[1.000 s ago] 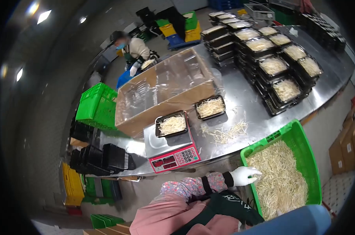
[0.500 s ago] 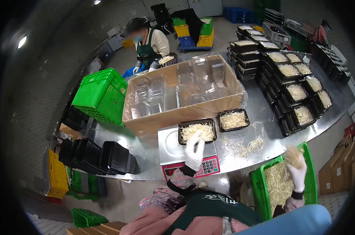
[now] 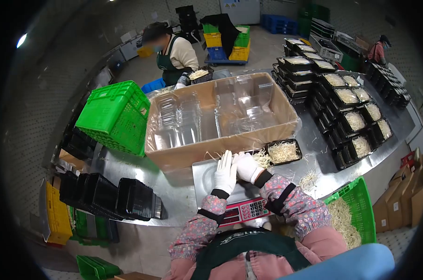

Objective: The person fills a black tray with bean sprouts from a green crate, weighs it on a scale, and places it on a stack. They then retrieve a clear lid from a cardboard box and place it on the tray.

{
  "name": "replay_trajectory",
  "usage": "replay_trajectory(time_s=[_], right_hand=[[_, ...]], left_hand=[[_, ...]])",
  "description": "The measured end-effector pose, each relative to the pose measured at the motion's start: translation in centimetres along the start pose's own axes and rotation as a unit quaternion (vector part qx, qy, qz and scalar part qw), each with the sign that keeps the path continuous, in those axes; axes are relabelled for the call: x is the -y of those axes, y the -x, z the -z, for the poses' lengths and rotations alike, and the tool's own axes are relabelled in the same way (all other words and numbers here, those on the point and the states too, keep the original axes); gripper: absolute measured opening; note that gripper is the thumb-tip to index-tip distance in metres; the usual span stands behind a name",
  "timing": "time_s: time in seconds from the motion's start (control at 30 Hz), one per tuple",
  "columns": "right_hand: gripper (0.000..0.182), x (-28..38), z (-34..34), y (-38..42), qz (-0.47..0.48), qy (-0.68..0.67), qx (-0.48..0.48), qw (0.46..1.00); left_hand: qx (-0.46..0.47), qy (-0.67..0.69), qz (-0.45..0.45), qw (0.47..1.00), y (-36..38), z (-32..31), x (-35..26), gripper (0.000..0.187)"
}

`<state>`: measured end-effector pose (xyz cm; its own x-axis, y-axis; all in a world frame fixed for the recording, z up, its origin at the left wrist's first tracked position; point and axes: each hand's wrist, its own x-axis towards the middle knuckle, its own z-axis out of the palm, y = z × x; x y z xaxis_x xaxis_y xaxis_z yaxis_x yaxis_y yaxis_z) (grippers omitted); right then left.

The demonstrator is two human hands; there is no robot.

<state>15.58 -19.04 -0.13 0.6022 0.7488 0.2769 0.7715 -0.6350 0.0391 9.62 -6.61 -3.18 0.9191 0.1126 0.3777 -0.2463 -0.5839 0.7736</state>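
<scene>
Rt hand [image 3: 248, 167] moved over scale [image 3: 247, 211], part-curled at sprouts [image 3: 262, 159]; lt hand [image 3: 225, 175] flat.

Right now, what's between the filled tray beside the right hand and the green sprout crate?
In the head view, loose sprouts on the steel table lie between the filled tray and the green crate.

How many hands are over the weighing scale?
2: the left hand and, close beside it, the right hand, both over the far part of the scale. No others show there.
</scene>
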Motion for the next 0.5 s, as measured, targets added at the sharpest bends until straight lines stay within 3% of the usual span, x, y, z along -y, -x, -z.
replay_trajectory(time_s=[0.07,0.13,0.17,0.2,0.3,0.43,0.5], right_hand=[[0.027,-0.4,-0.6,0.7,-0.013,-0.038,0.008,0.999],[0.039,-0.9,0.1,1.0,-0.027,-0.102,0.028,0.994],[0.060,-2.1,-0.6,1.3,-0.021,-0.165,0.044,0.985],[0.060,-2.6,0.3,1.6,-0.021,-0.165,0.044,0.985],[0.088,-4.6,4.0,3.1,-0.010,-0.133,0.058,0.989],[0.072,-6.6,5.5,4.1,-0.020,-0.002,0.108,0.994],[0.042,-7.4,5.0,4.0,-0.071,-0.049,0.234,0.968]], left_hand=[[0.056,-0.183,-0.073,0.979,-0.1,0.1,0.1,0.058],[0.058,-0.209,-0.070,0.974,-0.2,-0.2,0.0,0.059],[0.063,-0.248,-0.077,0.964,-0.4,-0.3,-0.1,0.058],[0.069,-0.287,-0.083,0.952,-0.4,-0.4,0.0,0.058],[0.073,-0.311,-0.089,0.944,-0.3,0.1,-1.7,0.057],[0.075,-0.359,-0.098,0.925,-0.1,-0.2,-2.2,0.054],[0.083,-0.365,-0.081,0.924,0.0,-0.6,-2.4,0.053]])
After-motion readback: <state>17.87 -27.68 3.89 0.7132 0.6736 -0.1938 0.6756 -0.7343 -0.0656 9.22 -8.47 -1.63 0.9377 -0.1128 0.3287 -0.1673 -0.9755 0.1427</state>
